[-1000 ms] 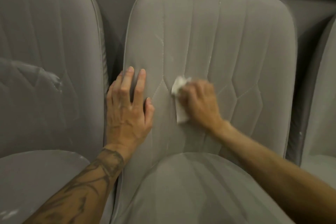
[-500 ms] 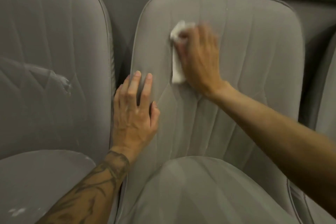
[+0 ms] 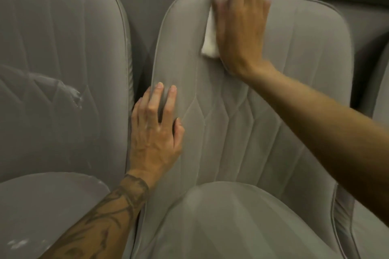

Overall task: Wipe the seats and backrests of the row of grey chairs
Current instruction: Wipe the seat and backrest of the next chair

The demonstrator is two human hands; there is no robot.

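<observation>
The middle grey chair's quilted backrest (image 3: 284, 94) fills the centre, with its seat (image 3: 242, 223) below. My right hand (image 3: 240, 25) presses a white cloth (image 3: 210, 38) flat against the top edge of that backrest; the cloth sticks out to the left of and above the fingers. My left hand (image 3: 155, 130) lies flat with fingers apart on the backrest's left edge, holding nothing. The left grey chair (image 3: 59, 69) stands beside it, with whitish smears on its backrest.
A third chair's edge (image 3: 381, 94) shows at the far right. A narrow dark gap (image 3: 141, 48) separates the left and middle backrests. White specks (image 3: 19, 244) lie on the left chair's seat. A dark wall runs behind the row.
My right hand has swept the cloth upward, from the backrest's middle to its top edge. My left hand has stayed flat on the left edge.
</observation>
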